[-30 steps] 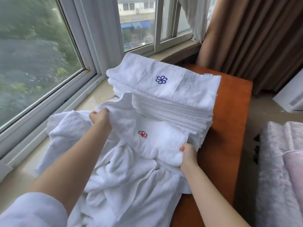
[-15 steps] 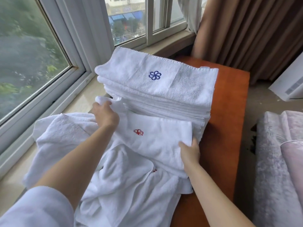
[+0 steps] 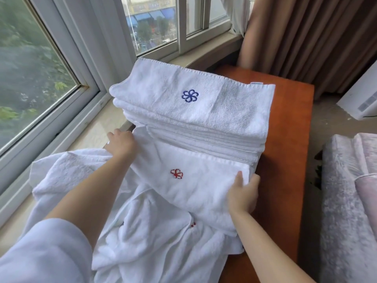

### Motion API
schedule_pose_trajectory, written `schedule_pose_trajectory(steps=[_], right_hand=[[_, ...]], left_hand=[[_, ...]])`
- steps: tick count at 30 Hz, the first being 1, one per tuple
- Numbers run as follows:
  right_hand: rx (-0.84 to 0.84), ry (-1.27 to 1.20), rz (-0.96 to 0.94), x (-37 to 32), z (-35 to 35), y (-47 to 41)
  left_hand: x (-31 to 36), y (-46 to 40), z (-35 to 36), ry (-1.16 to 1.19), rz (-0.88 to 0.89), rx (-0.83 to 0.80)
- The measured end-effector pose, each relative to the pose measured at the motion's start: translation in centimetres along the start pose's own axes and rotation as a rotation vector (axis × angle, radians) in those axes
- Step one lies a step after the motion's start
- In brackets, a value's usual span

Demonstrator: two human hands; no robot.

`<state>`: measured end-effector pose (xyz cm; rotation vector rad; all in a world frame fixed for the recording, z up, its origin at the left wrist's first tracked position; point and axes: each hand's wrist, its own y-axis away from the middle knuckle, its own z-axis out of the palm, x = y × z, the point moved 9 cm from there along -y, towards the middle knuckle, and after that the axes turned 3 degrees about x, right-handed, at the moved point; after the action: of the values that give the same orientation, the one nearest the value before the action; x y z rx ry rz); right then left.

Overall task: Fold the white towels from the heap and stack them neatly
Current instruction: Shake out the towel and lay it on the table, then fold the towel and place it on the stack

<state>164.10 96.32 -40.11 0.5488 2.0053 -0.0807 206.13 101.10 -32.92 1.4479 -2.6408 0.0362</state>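
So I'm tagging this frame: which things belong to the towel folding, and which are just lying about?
Part of the job:
folded towel with red emblem
left hand
right hand
neat stack
unfolded heap
wooden table

Just there:
brown curtain
window
pink plush bedding
white appliance

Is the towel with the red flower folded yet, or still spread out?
Folded. The red-flower towel lies as a flat rectangle with straight edges, left hand and right hand gripping its ends, before the stack.
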Motion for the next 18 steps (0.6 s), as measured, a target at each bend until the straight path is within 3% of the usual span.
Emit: schedule_pose_trajectory(steps=[2,6,9,12,14,16,18], right_hand=[[0.029,0.037,0.093,1.8,-0.8,-0.1],[-0.076,0.138,0.203,3.3,0.0,-1.0],[-0.104,0.111,0.220,2.4,0.4,-1.0],[0.055,0.221,0.032,0.1,-0.9,0.5],[0.110,0.317,-0.215,-2.4,-0.8,2.4],[-0.084,0.450,-0.422,-3.8,2.1,4.1],[-0.372,0.602,-0.502,-2.8,5.6,5.4]], left_hand=[[-0.4,-0.1,-0.1,0.014,-0.024,0.041],[0.5,0.5,-0.1,-0.111,-0.010,0.118],[3.0,1.1,-0.8,-0.212,0.195,0.248],[5.8,2.3,2.1,-0.226,0.467,0.052],[5.4,2.9,4.9,-0.191,0.439,-0.196],[4.7,3.1,6.6,-0.247,0.387,-0.352],[4.0,3.0,7.6,-0.313,0.356,-0.403]])
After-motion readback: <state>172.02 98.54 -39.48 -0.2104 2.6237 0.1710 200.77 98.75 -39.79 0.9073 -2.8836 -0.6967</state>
